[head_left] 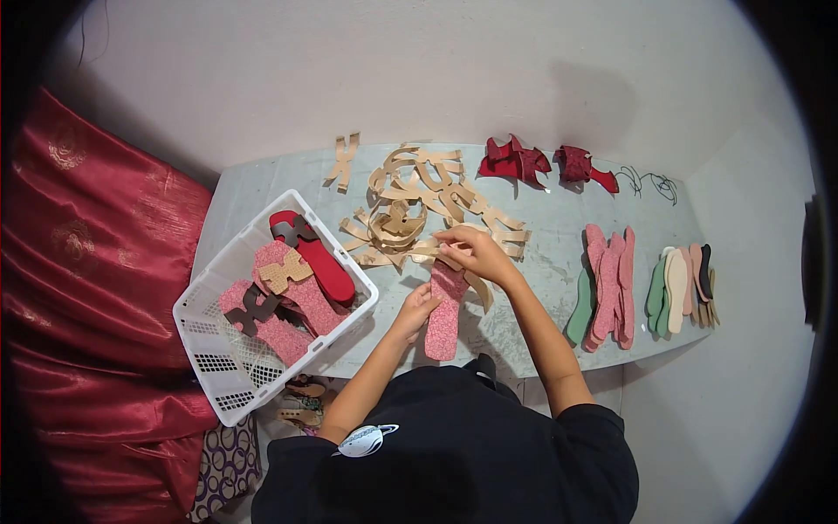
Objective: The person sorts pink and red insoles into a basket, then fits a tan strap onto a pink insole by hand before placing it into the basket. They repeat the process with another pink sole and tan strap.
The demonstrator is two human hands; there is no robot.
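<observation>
My left hand (415, 314) grips the side of a pink speckled shoe sole (445, 323), its narrower end toward me. Over the sole's far end, my right hand (476, 251) pinches a tan sandal strap (477, 288), one end of which hangs down on the right. Just beyond both hands lies a loose heap of tan straps (419, 188), with a coiled bundle (397, 220) at its near side.
On the left, a white plastic basket (194, 307) holds soles with straps across them. Pink soles (608, 288) and mixed-colour soles (672, 293) line the right. Dark red pieces (513, 162) and thin black cords (650, 185) lie at the back. A red curtain (105, 306) hangs left.
</observation>
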